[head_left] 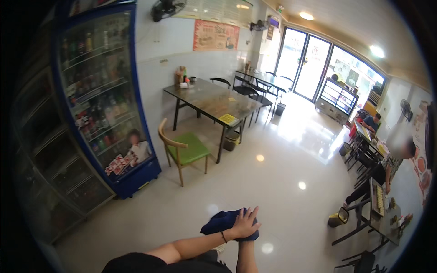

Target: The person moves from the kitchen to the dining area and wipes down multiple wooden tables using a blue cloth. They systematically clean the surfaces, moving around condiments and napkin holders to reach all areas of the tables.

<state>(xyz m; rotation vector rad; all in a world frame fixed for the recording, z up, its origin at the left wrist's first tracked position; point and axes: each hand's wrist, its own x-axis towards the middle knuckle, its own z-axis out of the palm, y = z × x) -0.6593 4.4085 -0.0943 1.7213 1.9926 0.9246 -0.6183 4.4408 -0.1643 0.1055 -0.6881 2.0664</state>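
A bunched dark blue cloth (220, 222) is in front of me at the lower middle, above the floor. My left hand (246, 224) lies across its right part, palm down with the fingers spread. A dark band (223, 236) circles the left wrist. From the lower edge my right forearm (246, 258) reaches up to the cloth. The right hand itself is hidden behind the cloth and the left hand, so its fingers do not show.
A blue-framed drinks fridge (102, 100) stands at left. Near it are a green-seated chair (187, 148) and a dark table (207, 98). At right, a person (387, 170) leans over a table holding a tray (378, 198); a bin (338, 218) stands close by. Another person (372, 122) sits farther back.
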